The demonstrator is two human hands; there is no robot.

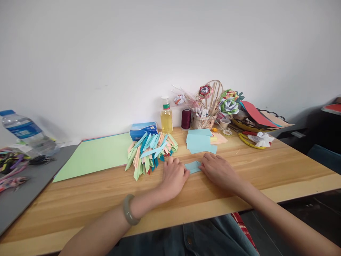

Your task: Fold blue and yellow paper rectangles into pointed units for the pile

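Note:
A small piece of folded blue paper lies on the wooden table between my two hands. My left hand, fingers curled, presses its left end with the thumb side. At the other end, the closed fingers of my right hand rest on the paper's right edge. Parts of the paper are hidden under my fingers. Just beyond my left hand lies a pile of folded paper strips in green, blue, peach and red. Flat blue sheets are stacked a little beyond my right hand.
Behind the pile stand a blue tissue pack, a bottle of yellow liquid and a dark thread spool. A basket with paper flowers is at the back. Large green sheets lie left; a yellow ring lies right.

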